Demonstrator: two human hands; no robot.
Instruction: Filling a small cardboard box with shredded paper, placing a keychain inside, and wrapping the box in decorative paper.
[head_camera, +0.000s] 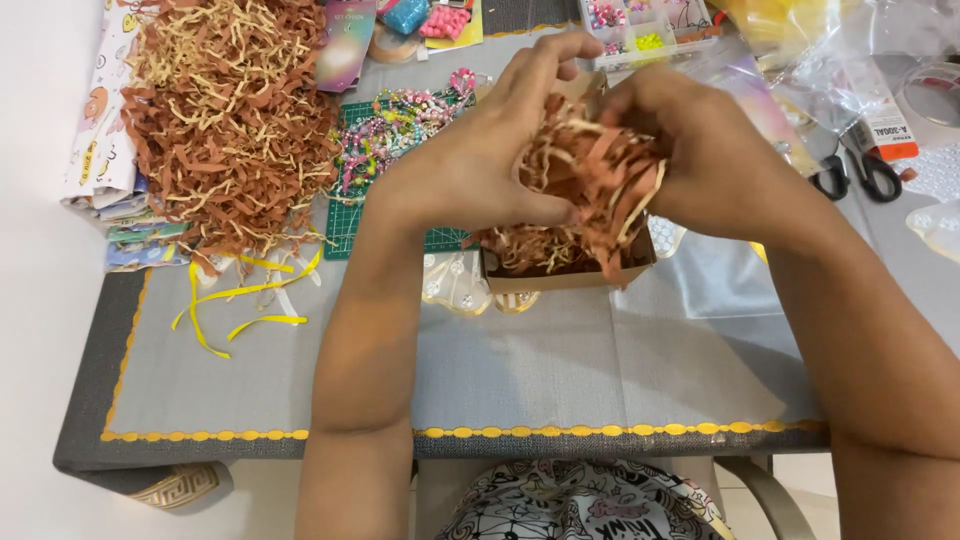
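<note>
A small brown cardboard box (560, 277) sits at the middle of the grey table, partly filled with brown and cream shredded paper. Just above it my left hand (480, 160) and my right hand (690, 150) together grip a bunch of shredded paper (595, 165), whose strands hang down into the box. My fingers curl around the bunch from both sides. The box's far wall is hidden behind my hands.
A big heap of shredded paper (225, 110) lies at the back left beside folded printed sheets (100, 140). Colourful beads (400, 125) rest on a green cutting mat (345, 225). Yellow ribbon strips (240, 295), black scissors (850, 170), a bead organiser (640, 30) and plastic bags surround the box.
</note>
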